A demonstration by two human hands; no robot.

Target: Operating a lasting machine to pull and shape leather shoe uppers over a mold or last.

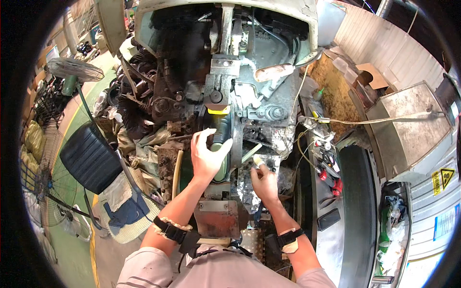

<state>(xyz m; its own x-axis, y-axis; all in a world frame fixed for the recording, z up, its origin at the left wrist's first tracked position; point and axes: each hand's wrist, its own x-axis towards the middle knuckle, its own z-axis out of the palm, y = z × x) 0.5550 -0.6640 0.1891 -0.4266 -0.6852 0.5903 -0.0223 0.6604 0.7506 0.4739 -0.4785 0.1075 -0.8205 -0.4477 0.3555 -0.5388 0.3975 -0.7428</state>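
A long dark piece, shaped like a shoe [218, 127], stands in the middle of the machine with a yellow end [217, 110] at its far side and a pale green part nearer me. My left hand [205, 157] lies over its near part, thumb and fingers apart in a curve; I cannot tell how firmly they touch. To the right, my right hand [264, 181] is closed, fingers bent together. A pale yellow tip [258, 160] shows at its fingers, either a small held thing or a finger cover. Just beyond it a pale green stick [251, 152] slants up.
The machine's white hood [225, 4] arches over the far side. On the right, a narrow ledge carries red-handled tools [331, 182] and a black phone [329, 219]. A black chair [91, 156] and a standing fan [76, 70] are at left. A metal box [408, 125] stands far right.
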